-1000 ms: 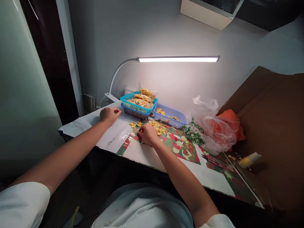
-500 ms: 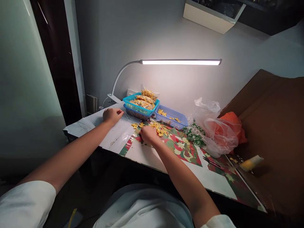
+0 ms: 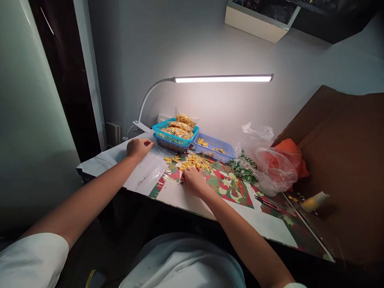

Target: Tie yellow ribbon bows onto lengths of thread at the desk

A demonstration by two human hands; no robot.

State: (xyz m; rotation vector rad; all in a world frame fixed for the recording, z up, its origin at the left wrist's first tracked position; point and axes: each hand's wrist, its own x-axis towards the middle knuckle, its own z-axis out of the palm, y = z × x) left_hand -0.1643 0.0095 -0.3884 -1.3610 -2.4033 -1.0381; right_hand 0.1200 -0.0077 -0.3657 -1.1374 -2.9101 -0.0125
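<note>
Strand (image 3: 159, 149) pinched in left hand (image 3: 138, 149), likely to steady it; right hand (image 3: 195, 182) beside yellow petal-like pieces (image 3: 193, 161), grip unclear.

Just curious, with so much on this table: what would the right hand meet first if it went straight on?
The right hand would probably meet the loose yellow pieces just beyond its fingertips; its height is unclear, so it might pass over them.

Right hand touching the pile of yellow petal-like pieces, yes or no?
Cannot tell. In the head view, the right hand overlaps the near edge of the yellow pieces, and its fingers hide any contact or gap.
</note>
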